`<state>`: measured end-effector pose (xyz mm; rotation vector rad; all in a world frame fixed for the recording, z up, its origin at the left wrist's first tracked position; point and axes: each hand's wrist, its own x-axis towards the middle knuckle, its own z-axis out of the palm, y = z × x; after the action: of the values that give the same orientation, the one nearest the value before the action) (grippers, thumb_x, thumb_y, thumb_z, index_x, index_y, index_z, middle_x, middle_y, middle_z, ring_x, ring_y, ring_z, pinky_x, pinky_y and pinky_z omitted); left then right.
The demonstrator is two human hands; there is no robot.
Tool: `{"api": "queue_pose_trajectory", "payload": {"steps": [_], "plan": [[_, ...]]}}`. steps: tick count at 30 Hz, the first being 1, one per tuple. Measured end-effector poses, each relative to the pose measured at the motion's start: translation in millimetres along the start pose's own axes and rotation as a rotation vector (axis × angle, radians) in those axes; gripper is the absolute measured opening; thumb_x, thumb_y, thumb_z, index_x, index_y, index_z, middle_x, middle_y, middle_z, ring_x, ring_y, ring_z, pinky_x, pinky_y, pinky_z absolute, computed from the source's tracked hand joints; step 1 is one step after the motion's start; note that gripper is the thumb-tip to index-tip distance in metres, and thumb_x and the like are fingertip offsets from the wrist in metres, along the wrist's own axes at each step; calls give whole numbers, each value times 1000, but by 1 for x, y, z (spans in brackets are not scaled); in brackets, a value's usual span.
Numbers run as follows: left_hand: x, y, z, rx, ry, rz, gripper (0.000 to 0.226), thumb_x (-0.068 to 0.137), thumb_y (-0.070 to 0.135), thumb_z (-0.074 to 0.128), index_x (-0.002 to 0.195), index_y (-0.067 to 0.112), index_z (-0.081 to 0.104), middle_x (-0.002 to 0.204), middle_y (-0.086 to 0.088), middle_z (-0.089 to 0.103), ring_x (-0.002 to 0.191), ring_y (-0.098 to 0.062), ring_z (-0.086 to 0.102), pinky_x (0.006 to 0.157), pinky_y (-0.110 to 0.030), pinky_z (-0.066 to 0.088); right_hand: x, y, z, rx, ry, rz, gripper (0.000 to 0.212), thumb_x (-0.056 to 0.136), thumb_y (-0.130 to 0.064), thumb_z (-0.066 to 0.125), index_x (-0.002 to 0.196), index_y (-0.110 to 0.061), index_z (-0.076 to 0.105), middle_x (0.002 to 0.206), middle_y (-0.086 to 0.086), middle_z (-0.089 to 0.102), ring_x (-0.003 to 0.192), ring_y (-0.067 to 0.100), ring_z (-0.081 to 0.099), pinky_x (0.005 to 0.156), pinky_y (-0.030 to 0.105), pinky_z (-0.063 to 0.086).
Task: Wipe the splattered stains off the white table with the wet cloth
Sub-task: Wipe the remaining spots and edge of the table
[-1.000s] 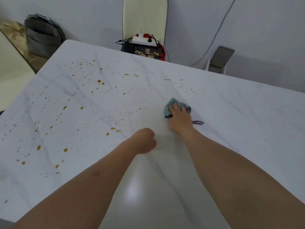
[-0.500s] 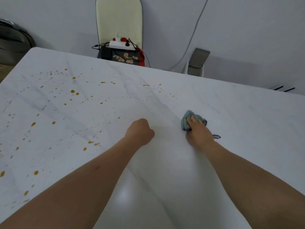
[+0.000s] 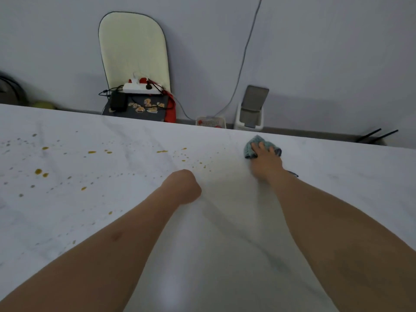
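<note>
The white marble-veined table (image 3: 337, 188) fills the lower view. Yellow-brown splatter stains (image 3: 38, 171) speckle its left half, with a fine trail (image 3: 200, 164) reaching toward the middle. Near the far edge lies a bunched blue-grey cloth (image 3: 248, 150), and my right hand (image 3: 266, 162) presses on top of it with the fingers laid over it. To the left of the cloth the nearest stains sit about a hand's width away. My left hand (image 3: 183, 185) rests on the table as a closed fist and holds nothing.
A small dark object (image 3: 292, 174) lies on the table by my right wrist. Beyond the far edge stand a cream chair (image 3: 135, 48) with a power strip (image 3: 141, 87), a white basket (image 3: 210, 121) and a white bin (image 3: 249, 113).
My right hand has slid the cloth away from me and to the right, up to the table's far edge. The left fist has stayed in place. The view has shifted right.
</note>
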<state>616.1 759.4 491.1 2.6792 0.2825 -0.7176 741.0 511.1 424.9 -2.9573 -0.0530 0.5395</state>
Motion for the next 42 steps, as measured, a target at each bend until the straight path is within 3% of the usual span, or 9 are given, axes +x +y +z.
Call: {"api": "queue_pose_trajectory", "payload": {"steps": [8,15,20,24,30,35,37,40,42], "plan": [[6,4,18,90,50,-21,21,87,18,54,69,15,44,72,0,46,80,-24,55,71,-29,46,35,-69,14,-72,49,-200,61,102,-28,34,159,-33,14,169,-2,5,153,34,2,124,53,2],[-9,15,32,164,149,-33,9,83,24,59,87,16,54,99,-5,64,100,-29,65,73,-31,47,-45,-46,39,-261,-74,-586,63,103,-27,43,158,-39,16,168,-8,7,154,29,6,123,47,14],[-13,2,35,119,150,-39,26,78,38,69,94,18,64,86,-2,61,95,-27,66,70,-30,47,-41,55,19,-112,37,-133,59,100,-43,28,158,-33,25,168,-5,9,153,33,8,124,47,11],[-12,-9,34,108,152,-11,27,74,39,71,88,18,60,82,-1,60,85,-25,62,70,-30,47,-37,20,24,-4,46,99,59,103,-41,27,159,-36,13,169,-5,1,154,34,-1,124,53,0],[-9,-17,25,124,125,29,30,76,37,72,95,17,60,98,-5,65,100,-27,65,73,-28,44,-55,-90,52,-125,23,-334,61,100,-34,39,157,-37,19,168,-5,9,153,34,5,123,52,3],[-7,-28,16,133,39,63,24,82,34,71,87,17,56,91,-1,58,86,-22,55,73,-28,42,-82,-53,59,-80,50,-732,58,86,-22,43,142,-25,55,154,3,46,137,36,43,116,48,33],[-6,-32,18,129,21,76,22,79,33,72,81,18,57,89,1,59,83,-20,54,71,-28,42,-79,-15,50,-27,140,-631,58,80,-8,48,136,-17,62,147,7,54,131,37,52,112,48,40],[-6,-35,19,138,36,90,15,80,27,66,77,17,55,91,-1,63,82,-22,57,69,-28,43,-75,24,20,154,132,-312,49,87,0,43,131,-10,63,141,9,55,123,27,58,102,32,42],[-7,-34,16,158,38,103,9,81,23,63,81,16,57,90,-2,61,87,-24,61,71,-28,46,-69,23,-8,523,109,-77,34,90,8,47,110,-9,70,121,13,66,106,27,66,96,32,49]]}}
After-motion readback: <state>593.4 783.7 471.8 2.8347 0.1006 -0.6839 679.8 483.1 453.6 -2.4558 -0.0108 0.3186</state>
